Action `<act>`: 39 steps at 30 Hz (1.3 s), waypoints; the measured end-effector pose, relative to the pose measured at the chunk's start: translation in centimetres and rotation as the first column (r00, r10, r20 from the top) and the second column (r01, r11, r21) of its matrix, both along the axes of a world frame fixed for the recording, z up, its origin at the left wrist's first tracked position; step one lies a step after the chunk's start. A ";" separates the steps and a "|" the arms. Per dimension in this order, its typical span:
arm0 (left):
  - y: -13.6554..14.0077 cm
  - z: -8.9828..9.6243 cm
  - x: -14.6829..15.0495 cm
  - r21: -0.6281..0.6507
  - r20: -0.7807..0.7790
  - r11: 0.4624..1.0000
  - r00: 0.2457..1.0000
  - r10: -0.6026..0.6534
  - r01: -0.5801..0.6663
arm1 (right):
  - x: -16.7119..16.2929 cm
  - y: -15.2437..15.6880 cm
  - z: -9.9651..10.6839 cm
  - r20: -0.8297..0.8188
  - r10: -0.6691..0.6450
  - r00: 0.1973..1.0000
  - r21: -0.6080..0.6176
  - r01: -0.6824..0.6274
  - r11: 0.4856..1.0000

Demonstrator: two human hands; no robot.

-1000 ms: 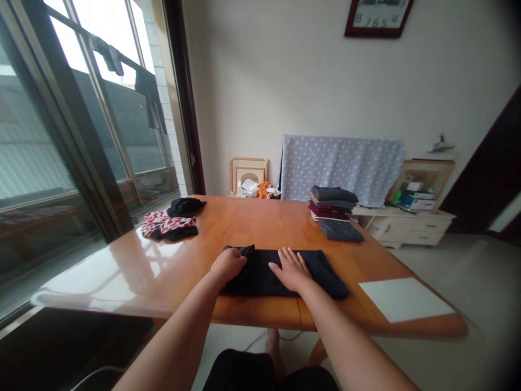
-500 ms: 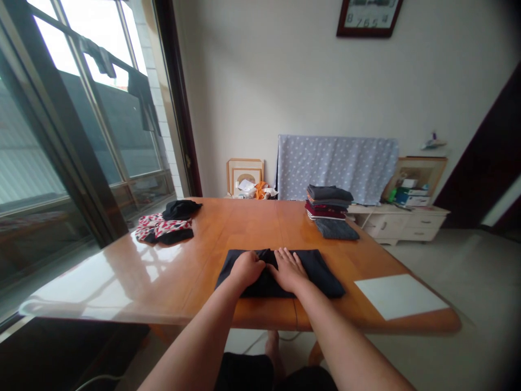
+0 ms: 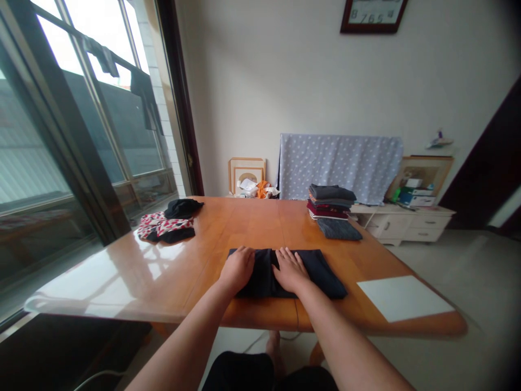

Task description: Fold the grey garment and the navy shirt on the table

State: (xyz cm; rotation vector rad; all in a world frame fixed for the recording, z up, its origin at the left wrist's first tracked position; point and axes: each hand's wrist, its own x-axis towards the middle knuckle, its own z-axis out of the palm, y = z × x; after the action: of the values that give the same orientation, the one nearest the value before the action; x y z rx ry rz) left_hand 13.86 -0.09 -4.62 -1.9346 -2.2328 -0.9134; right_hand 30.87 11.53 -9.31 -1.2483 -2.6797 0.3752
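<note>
A dark navy, nearly black folded garment lies flat near the table's front edge; its exact kind cannot be told. At its left end is my left hand, fingers together and curled over the cloth, the fingertips partly hidden. My right hand rests flat on the middle of the garment with its fingers stretched out and slightly spread. Between the two hands a raised fold runs across the cloth.
On the wooden table, a stack of folded clothes stands at the back right. Clothes with a red-and-white pattern and a black garment lie back left. A pale sheet lies near the right edge.
My left hand has moved left, from pinching cloth near the middle to the garment's left end. The bunched cloth there now lies flatter. My right hand stays in place.
</note>
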 end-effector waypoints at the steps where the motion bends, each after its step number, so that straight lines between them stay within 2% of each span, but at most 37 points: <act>1: -0.2 -0.4 0.0 -0.011 -0.031 0.998 0.998 -0.064 0.063 | 0.0 0.0 0.0 -0.004 0.000 1.000 0.002 0.000 1.000; 3: -0.6 -1.3 0.4 -0.074 -0.080 0.990 0.988 -0.129 0.123 | 0.0 0.0 -0.1 -0.013 0.000 1.000 0.004 0.001 1.000; 8: -0.7 -2.0 1.8 -0.252 -0.160 0.966 0.981 -0.105 0.062 | 0.1 0.0 -0.1 -0.044 0.005 0.999 0.006 -0.005 1.000; 14: -0.6 -2.3 3.2 -0.308 -0.188 0.951 0.977 -0.096 0.034 | 0.3 0.1 -0.2 -0.104 0.021 0.994 0.008 -0.020 1.000; 18: -0.8 -2.4 3.6 -0.319 -0.209 0.948 0.973 -0.093 0.022 | 0.4 0.7 -0.6 -0.247 0.001 0.969 -0.014 -0.004 1.000; 21: -0.8 -2.2 3.6 -0.335 -0.199 0.942 0.976 -0.089 0.017 | 0.8 1.6 -0.2 -0.463 -0.078 0.883 -0.118 0.026 0.993; 24: -0.9 -1.9 3.7 -0.345 -0.187 0.938 0.979 -0.082 0.013 | 2.2 2.9 0.8 -0.688 -0.227 0.689 -0.256 0.062 0.965; 26: -0.9 -1.9 3.7 -0.349 -0.184 0.937 0.979 -0.083 0.014 | 3.9 4.0 1.7 -0.735 -0.319 0.598 -0.275 0.167 0.947; 27: -0.9 -1.9 3.8 -0.351 -0.184 0.936 0.979 -0.085 0.015 | 5.0 4.5 2.0 -0.722 -0.360 0.591 -0.263 0.246 0.933; 29: -0.9 -2.0 3.8 -0.354 -0.187 0.935 0.979 -0.087 0.015 | 7.3 5.4 2.5 -0.644 -0.437 0.628 -0.229 0.387 0.893; 31: -0.8 -2.1 3.7 -0.354 -0.188 0.935 0.979 -0.084 0.012 | 9.6 6.0 2.6 -0.552 -0.499 0.668 -0.217 0.463 0.860; 35: -0.6 -2.2 3.6 -0.349 -0.180 0.937 0.980 -0.079 0.011 | 12.8 6.3 2.2 -0.404 -0.573 0.713 -0.280 0.500 0.819; 39: -0.5 -2.3 3.5 -0.339 -0.171 0.941 0.981 -0.086 0.023 | 13.3 6.0 1.8 -0.333 -0.604 0.724 -0.349 0.501 0.792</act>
State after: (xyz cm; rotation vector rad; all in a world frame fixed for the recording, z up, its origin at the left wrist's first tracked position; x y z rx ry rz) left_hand 17.36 -0.56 -6.96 -2.1209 -2.3559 -0.3505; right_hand 44.13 17.52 -7.53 -1.7220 -1.8095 0.7818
